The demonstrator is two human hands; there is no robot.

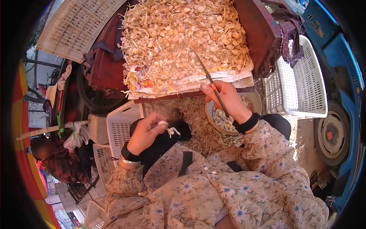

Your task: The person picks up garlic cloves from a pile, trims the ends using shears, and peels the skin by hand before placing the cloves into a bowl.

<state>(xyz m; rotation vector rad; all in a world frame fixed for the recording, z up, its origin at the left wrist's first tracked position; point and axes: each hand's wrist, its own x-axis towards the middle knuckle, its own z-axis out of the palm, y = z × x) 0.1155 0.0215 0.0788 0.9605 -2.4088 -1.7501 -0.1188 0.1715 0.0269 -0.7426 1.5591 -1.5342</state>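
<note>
My left hand [146, 131] is closed over my lap, pinching a pale garlic clove [163, 123] between thumb and fingers. Just beside it is a white, branched scrap [174, 131]. In my right hand [228, 100] is a slim knife [204, 68], its dark blade pointing up and away over the garlic heap. Ahead of both hands, a thick layer of unpeeled garlic cloves [187, 34] and dry skins covers the red tray [251, 32]. Partly hidden under my right hand stands a round bowl [257, 102] containing white cloves [225, 121].
White plastic crates stand at the right [301, 82] and left [124, 124]; another leans at upper left [78, 24]. Garlic skins [196, 118] litter the ground. A blue vehicle [343, 99] is on the right. Another person [63, 162] is at the left.
</note>
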